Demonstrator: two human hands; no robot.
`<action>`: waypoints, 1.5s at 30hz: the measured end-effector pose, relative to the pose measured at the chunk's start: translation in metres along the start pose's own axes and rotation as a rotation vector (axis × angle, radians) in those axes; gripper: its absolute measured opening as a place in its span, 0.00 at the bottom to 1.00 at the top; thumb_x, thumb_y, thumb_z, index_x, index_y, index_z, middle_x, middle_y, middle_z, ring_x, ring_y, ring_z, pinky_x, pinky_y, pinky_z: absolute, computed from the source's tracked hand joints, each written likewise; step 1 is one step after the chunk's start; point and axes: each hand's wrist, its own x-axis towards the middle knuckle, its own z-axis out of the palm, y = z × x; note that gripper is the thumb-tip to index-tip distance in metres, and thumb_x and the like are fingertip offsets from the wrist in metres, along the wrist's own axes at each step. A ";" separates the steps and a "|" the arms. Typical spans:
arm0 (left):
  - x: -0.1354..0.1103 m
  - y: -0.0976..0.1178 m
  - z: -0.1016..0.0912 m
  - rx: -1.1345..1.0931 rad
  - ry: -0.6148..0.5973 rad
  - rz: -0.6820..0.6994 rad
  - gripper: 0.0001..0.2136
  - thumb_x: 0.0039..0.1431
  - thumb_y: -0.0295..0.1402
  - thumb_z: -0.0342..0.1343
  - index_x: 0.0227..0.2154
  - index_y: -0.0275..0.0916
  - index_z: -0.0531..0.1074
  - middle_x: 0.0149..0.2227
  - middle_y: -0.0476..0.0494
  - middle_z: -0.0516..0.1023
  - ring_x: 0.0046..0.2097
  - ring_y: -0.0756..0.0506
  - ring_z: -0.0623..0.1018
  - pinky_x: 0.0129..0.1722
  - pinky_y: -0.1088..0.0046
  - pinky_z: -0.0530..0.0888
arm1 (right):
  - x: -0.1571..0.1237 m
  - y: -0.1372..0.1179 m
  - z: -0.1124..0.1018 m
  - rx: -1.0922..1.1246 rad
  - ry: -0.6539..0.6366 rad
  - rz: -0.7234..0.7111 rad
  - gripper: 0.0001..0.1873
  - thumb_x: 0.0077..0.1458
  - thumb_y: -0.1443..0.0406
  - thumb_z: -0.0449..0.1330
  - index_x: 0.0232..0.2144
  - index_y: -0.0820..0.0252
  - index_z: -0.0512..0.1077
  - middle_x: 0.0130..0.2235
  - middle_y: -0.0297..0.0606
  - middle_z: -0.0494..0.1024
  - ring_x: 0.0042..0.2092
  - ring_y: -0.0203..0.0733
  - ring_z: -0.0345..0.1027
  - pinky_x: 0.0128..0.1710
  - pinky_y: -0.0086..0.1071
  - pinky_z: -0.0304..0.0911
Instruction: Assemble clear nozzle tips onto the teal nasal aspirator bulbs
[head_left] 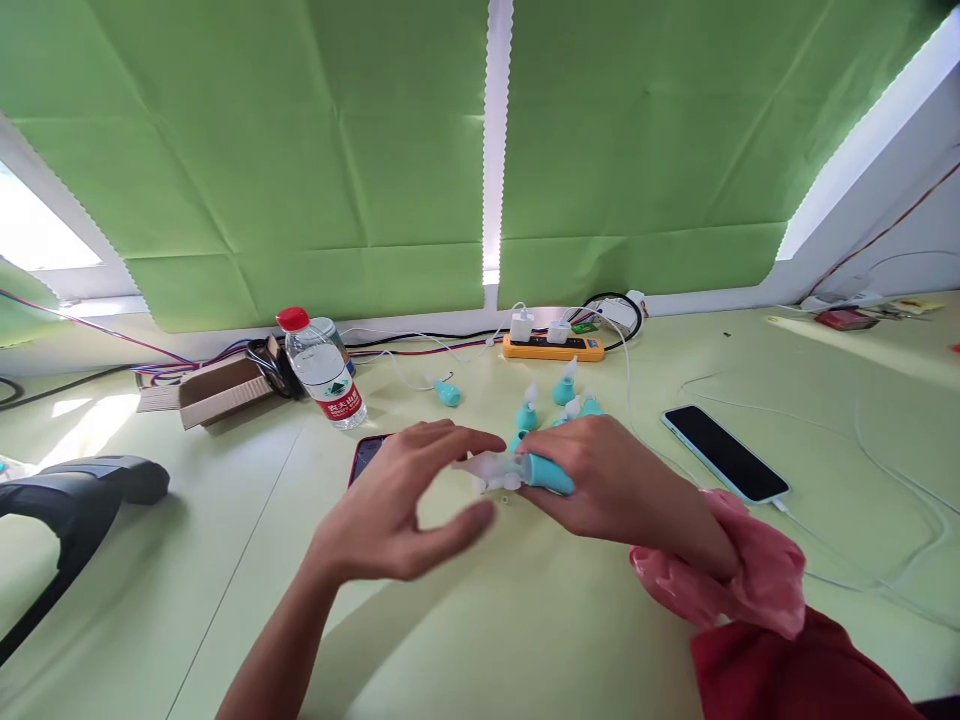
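Observation:
My right hand (604, 470) is closed around a teal squeeze bulb (549, 474), held sideways above the table. A translucent tapered nozzle (484, 466) points left from the bulb toward my left hand. My left hand (390, 500) has its thumb and fingers apart, with the fingertips close to the nozzle's tip; whether they touch it I cannot tell. Small clear pieces (511, 482) lie around the nozzle, partly hidden. Behind my hands stand several more teal bulbs (526, 416) with clear tips, some covered by my right hand. One teal bulb (448, 394) lies apart on its side.
At the back are an orange power strip (553, 348) with white chargers, a water bottle (324, 370) and an open cardboard box (225, 388). A phone (724, 453) on a cable lies right; another phone (366, 456) is partly behind my left hand. A dark curved object (82, 490) stands left.

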 end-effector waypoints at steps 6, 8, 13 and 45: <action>0.026 0.003 0.034 0.075 0.014 -0.004 0.24 0.61 0.39 0.35 0.12 0.37 0.62 0.12 0.48 0.63 0.16 0.52 0.63 0.20 0.75 0.60 | -0.003 0.004 -0.009 0.052 -0.062 -0.062 0.09 0.50 0.62 0.53 0.22 0.60 0.66 0.19 0.34 0.70 0.21 0.35 0.60 0.21 0.29 0.46; 0.031 -0.012 0.038 -0.237 -0.091 -0.029 0.28 0.61 0.42 0.28 0.09 0.38 0.58 0.10 0.49 0.59 0.14 0.53 0.60 0.18 0.75 0.59 | -0.003 0.008 -0.016 0.182 -0.091 -0.135 0.07 0.48 0.62 0.55 0.24 0.59 0.67 0.20 0.33 0.71 0.22 0.34 0.62 0.22 0.28 0.49; 0.044 -0.059 0.061 -0.020 -0.059 -0.366 0.26 0.61 0.42 0.29 0.17 0.36 0.64 0.14 0.47 0.64 0.19 0.50 0.68 0.21 0.75 0.62 | 0.002 0.029 -0.025 0.241 0.134 0.027 0.09 0.47 0.59 0.57 0.27 0.59 0.66 0.22 0.32 0.70 0.22 0.33 0.61 0.24 0.27 0.53; 0.020 0.007 0.042 -0.042 0.820 0.232 0.14 0.43 0.19 0.59 0.35 0.36 0.72 0.30 0.48 0.77 0.29 0.49 0.76 0.25 0.73 0.75 | 0.003 -0.005 -0.003 0.214 0.396 0.051 0.06 0.52 0.63 0.53 0.34 0.55 0.59 0.22 0.30 0.67 0.22 0.33 0.60 0.24 0.27 0.55</action>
